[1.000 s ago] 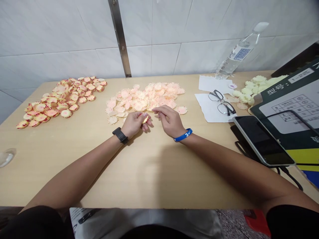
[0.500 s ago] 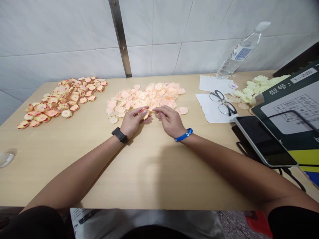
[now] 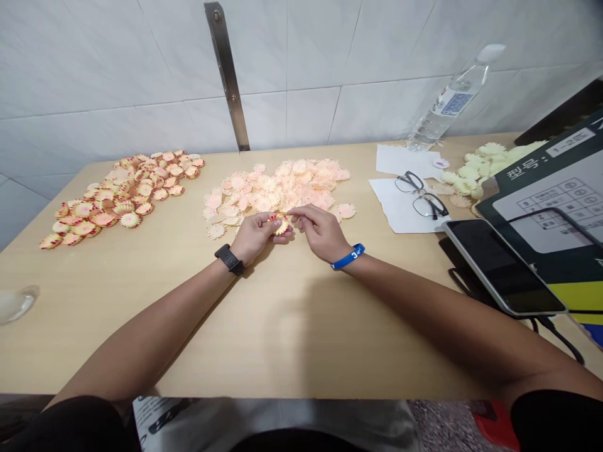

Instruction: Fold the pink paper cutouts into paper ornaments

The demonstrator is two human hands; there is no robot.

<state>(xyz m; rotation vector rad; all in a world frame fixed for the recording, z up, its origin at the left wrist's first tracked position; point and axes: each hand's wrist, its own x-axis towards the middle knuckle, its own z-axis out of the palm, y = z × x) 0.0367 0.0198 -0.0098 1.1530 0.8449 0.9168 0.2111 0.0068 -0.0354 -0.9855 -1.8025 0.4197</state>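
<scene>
My left hand (image 3: 257,237), with a black watch band at the wrist, grips a small yellow flower-shaped piece (image 3: 282,226) with red marks along its rim. Close against its right side is my right hand (image 3: 321,231), which wears a blue wristband. Its thumb and forefinger are pinched together at the piece's edge; whatever is between them is too small to make out. Just beyond both hands spreads a loose pile of flat pale pink flower-shaped pieces (image 3: 282,185).
At the left lies a heap of thicker yellow-and-red flower pieces (image 3: 127,188). To the right are eyeglasses (image 3: 426,202) on white paper (image 3: 386,204), a water bottle (image 3: 443,107), pale green flower pieces (image 3: 483,164), a phone (image 3: 504,267) and a dark green box (image 3: 560,207).
The left hand has shifted slightly right, and the flower piece in it is turned differently. The right hand has stayed almost in place, its fingertips now closer to the piece.
</scene>
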